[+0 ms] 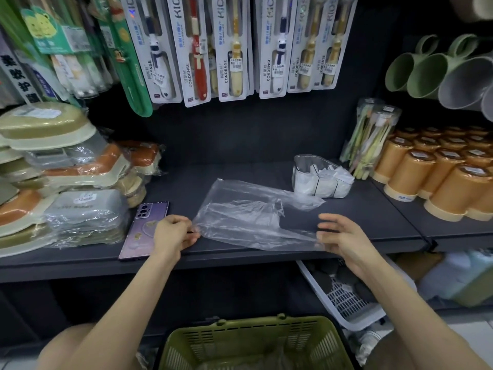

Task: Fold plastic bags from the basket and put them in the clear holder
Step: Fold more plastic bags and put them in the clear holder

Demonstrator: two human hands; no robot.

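A clear plastic bag (248, 214) lies spread on the dark shelf (373, 209). My left hand (174, 233) pinches the bag's near left corner. My right hand (341, 236) is at the bag's near right edge, thumb and fingers spread around it; whether it holds the film I cannot tell. The clear holder (317, 176) stands at the back right of the shelf with folded white bags inside. The green basket (253, 343) sits below at the bottom of the view, with crumpled plastic in it.
A purple phone (141, 231) lies on the shelf just left of my left hand. Stacked wrapped soap dishes (66, 182) fill the left side, orange cups (440, 177) the right. Toothbrush packs (232, 49) hang above. A white basket (346, 297) sits under the shelf.
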